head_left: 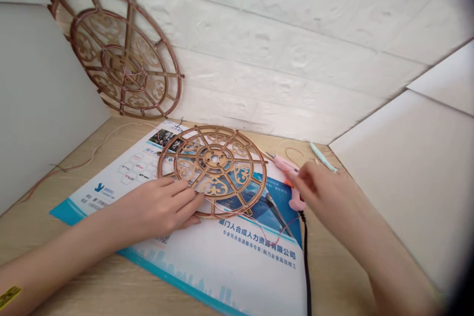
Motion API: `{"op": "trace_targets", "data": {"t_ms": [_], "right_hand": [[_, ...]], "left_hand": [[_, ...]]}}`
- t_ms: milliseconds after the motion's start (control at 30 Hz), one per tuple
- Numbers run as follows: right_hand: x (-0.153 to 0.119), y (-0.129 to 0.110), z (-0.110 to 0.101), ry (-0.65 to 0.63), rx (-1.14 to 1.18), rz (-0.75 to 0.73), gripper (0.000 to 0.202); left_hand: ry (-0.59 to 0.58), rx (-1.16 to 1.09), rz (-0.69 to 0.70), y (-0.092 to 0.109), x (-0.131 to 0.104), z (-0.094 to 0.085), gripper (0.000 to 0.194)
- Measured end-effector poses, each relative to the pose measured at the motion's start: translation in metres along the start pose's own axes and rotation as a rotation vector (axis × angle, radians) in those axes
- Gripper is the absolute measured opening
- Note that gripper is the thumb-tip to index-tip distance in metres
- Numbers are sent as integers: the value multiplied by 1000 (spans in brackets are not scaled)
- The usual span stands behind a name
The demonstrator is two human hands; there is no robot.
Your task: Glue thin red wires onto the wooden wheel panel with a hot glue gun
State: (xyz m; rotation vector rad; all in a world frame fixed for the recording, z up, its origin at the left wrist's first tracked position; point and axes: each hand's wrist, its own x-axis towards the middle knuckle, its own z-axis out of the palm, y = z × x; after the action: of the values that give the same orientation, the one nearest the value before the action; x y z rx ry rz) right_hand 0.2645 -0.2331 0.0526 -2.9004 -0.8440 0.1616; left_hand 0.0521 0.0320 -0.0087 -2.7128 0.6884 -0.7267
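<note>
A round, gold-brown openwork frame [222,166] with scroll ornaments lies on a printed folder. Thin reddish wire runs along its rings. My left hand [166,205] rests on its near-left rim with the fingers stretched out. Just right of the frame lies a pink glue gun [286,165], its tip pointing left and a red light showing on its body. My right hand [318,185] is over the rear of the gun with fingers curled together. What sits between those fingers is hidden. A pink wire [272,244] loops from the frame's near edge toward the gun.
A second, similar round frame [168,54] leans against the white brick-pattern wall [281,69]. The printed folder [229,276] covers much of the wooden table [96,276]. Loose wire [92,154] trails left. A teal stick-like item [323,157] lies behind my right hand. A black cord [306,261] runs toward me.
</note>
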Motion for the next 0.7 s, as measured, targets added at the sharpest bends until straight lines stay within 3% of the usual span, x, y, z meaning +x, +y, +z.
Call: {"op": "trace_targets", "data": {"t_ms": [67,133,267,400,500,700], "right_hand": [[-19,-15,9,-163,128,-407,30],[-34,-24,24,-211,124,-683,17],[-37,-25,42,-156,58,-731,20],[-18,-18,28,-230,300,-753,22],[-7,-19,16,-188,424,-765,21],[1,-27,31,-88,517,-744,18]], "left_hand": [[-1,11,13,0,0,-3,25],[0,19,31,1,0,-6,24],[-9,25,64,3,1,-12,28],[-15,66,79,7,2,-21,39],[15,49,65,11,4,-27,42],[53,-140,-1,23,8,-18,29]]}}
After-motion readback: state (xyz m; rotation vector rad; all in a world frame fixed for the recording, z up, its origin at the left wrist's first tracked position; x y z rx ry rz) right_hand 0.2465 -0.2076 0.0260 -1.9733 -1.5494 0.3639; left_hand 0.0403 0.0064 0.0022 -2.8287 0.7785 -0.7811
